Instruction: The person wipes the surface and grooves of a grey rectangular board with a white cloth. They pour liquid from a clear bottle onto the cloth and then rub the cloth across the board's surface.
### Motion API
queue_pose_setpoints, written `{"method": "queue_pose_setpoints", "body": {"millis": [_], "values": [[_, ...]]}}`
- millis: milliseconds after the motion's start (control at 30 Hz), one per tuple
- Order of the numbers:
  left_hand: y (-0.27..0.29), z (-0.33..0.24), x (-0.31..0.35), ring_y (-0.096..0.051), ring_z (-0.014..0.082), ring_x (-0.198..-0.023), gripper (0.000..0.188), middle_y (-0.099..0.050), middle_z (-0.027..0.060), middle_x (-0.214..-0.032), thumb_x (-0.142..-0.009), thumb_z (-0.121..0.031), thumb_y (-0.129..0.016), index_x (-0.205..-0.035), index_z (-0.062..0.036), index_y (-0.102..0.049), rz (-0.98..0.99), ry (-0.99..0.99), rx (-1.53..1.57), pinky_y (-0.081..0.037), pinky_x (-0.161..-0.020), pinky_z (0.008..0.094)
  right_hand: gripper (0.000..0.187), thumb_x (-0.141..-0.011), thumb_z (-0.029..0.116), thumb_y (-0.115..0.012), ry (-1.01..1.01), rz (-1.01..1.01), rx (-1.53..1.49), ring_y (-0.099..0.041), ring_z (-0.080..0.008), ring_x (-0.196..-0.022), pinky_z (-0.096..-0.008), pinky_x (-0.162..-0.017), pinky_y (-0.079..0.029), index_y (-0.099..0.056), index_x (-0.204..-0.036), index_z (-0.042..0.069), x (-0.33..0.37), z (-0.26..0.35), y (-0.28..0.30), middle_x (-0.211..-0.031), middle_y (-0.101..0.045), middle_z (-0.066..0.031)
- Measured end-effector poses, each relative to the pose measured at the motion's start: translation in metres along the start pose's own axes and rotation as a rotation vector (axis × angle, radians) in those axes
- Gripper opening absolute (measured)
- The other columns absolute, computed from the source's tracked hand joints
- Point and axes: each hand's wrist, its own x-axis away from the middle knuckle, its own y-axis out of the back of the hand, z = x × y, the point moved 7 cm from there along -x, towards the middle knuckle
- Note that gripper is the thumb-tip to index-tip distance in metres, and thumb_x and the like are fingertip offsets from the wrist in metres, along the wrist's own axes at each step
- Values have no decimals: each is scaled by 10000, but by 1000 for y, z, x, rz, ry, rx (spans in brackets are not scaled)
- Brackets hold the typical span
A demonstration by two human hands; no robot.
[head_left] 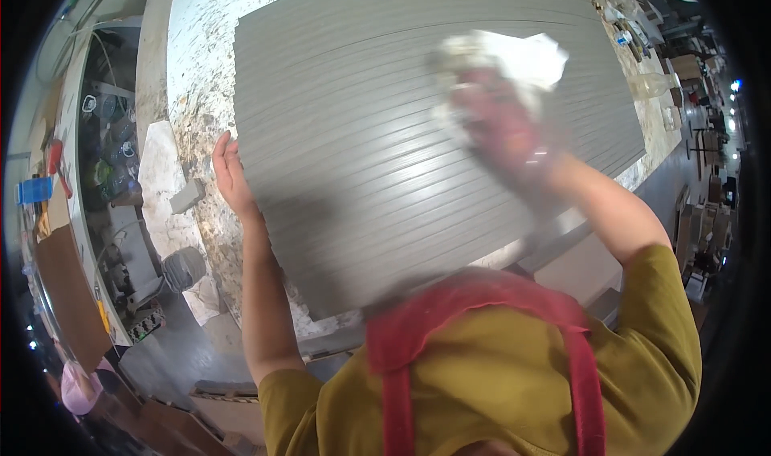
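A large grey panel (361, 135) with many parallel grooves lies flat across the worktable. My right hand (498, 123), in a reddish see-through glove and blurred by motion, presses a crumpled white cloth (526, 59) against the panel's right half. At the panel's left edge rests my bare left hand (230, 175), fingers stretched out along the side and nothing held in them. Its thumb is hidden from view.
The stained white table surface (201, 63) shows around the panel. Left of my left hand lie a small grey block (187, 197) and a folded grey pad (184, 269). A clear bottle (652, 84) lies beyond the panel's right edge. Cluttered shelving (112, 151) stands at far left.
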Motion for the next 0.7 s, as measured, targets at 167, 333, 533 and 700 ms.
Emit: {"method": "queue_pose_setpoints", "body": {"millis": [167,333,533,700], "values": [[-7,-6,-3,-523,155,-1046,347,-570,96,-1134,-998,-215,-410,-1279,-34,-503,60,-36,-42,-404,-911,278,243,-764,113,-578,425,-9,-78,-507,-351,-1123,-492,-968,-390,-587,-1006,119,-56,120,-54,-1164,-552,-122],[-1,-15,9,-527,201,-1114,346,-575,136,-1181,-1010,-246,-383,-1281,-73,-508,-1,84,-75,-404,-956,320,336,-690,74,-644,228,190,52,-498,-343,-1113,-480,-982,-365,-603,-1018,138,-6,3,-35,-1187,-527,-109],[-9,-6,6,-547,217,-1093,359,-577,143,-1170,-1020,-256,-352,-1281,-65,-506,53,102,1,-426,-949,331,318,-716,113,-669,530,-14,-59,-510,-334,-1107,-466,-970,-387,-608,-1027,133,-75,159,-86,-1201,-540,-101],[-3,4,9,-562,215,-1066,327,-604,137,-1141,-1007,-209,-366,-1265,-76,-516,-56,333,143,-443,-921,352,311,-739,102,-641,558,39,-124,-516,-343,-1118,-476,-968,-402,-613,-1046,141,-96,173,-87,-1213,-547,-114]]}}
